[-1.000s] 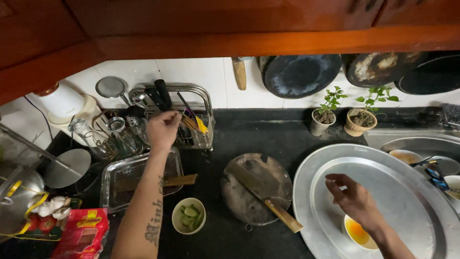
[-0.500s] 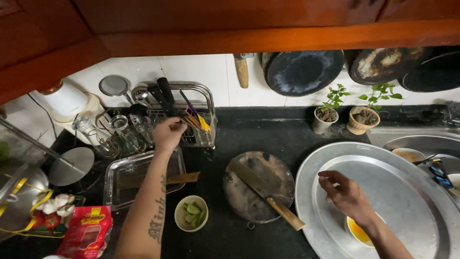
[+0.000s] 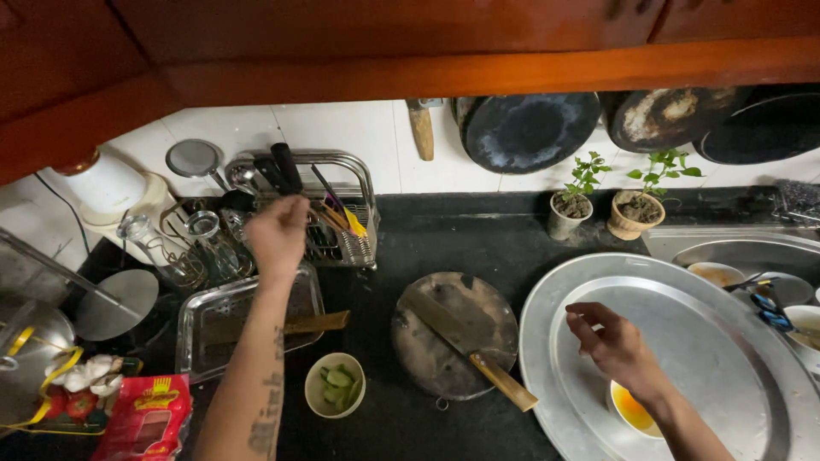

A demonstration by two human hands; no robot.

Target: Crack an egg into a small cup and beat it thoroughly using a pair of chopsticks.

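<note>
At metal rack (cluttered), left hand

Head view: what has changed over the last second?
Little. The left hand stays reaching at the utensil rack, holding nothing that shows. The right hand has edged slightly left over the big steel tray. Knife, round board and bowl of slices unmoved.

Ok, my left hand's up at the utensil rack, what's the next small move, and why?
Probably close the left hand on one utensil handle in the rack: its fingers sit right at the handles but look empty. The right hand rests on the large steel tray.
</note>
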